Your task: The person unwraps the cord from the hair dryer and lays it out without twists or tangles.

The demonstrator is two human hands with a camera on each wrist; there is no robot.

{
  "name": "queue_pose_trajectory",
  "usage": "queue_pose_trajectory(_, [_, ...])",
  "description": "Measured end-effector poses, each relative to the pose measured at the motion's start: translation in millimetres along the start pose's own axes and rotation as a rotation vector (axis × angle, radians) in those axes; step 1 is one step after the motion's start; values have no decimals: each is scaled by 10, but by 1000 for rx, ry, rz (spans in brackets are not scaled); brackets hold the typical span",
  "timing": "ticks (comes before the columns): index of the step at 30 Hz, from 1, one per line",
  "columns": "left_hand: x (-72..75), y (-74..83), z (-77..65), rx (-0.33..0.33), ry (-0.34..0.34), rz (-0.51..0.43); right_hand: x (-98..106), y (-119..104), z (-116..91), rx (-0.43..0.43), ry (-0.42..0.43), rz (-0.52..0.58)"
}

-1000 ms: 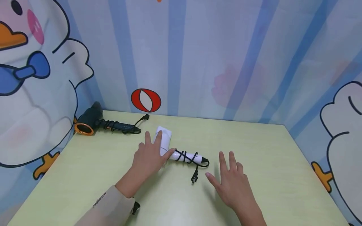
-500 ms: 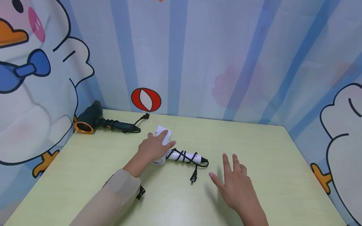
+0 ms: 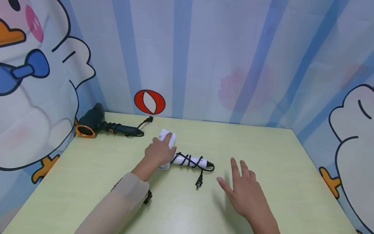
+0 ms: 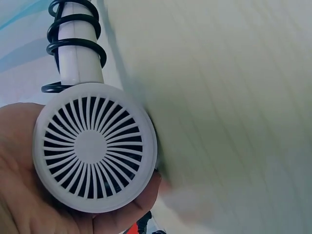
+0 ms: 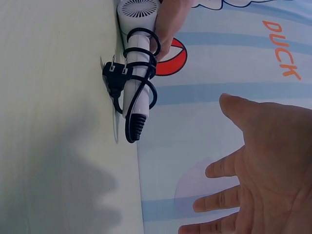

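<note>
A white hair dryer point(image 3: 191, 161) lies on the table, black cord wound round its handle and the plug point(image 3: 199, 182) at the near side. My left hand point(image 3: 157, 152) grips its barrel from above, hiding the middle of it in the head view. Up close in the left wrist view, the round vent grille point(image 4: 90, 146) faces the camera, palm and fingers wrapped about the barrel. To the right of the handle my right hand point(image 3: 245, 191) hovers with fingers spread, holding nothing; the right wrist view shows its thumb and fingers point(image 5: 222, 168) apart from the dryer.
At the back left corner lies a dark hair dryer point(image 3: 93, 121) with an orange-ringed end, its cord wrapped round the handle. The pale table point(image 3: 263, 146) meets a striped cartoon curtain point(image 3: 198, 58) at the back and sides.
My left hand has moved from open fingers above the white hair dryer to a hold round its barrel. My right hand has shifted slightly right, and the dryer lies nearly where it was.
</note>
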State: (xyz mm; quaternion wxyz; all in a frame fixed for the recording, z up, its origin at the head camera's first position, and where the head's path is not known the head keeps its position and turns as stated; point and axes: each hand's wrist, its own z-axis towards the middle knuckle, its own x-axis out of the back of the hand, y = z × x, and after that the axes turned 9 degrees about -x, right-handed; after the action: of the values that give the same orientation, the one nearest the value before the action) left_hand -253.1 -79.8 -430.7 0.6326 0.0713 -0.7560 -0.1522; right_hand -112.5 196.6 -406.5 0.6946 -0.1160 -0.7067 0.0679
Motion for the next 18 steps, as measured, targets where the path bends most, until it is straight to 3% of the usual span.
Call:
queue_pose_trajectory(7, [-25,-8,8,-2,17,2,-11,-23,86,24,16,-10])
queue_pose_trajectory(18, [-10,15,-11,5,11,1,-163,-150,247,23,-58,12])
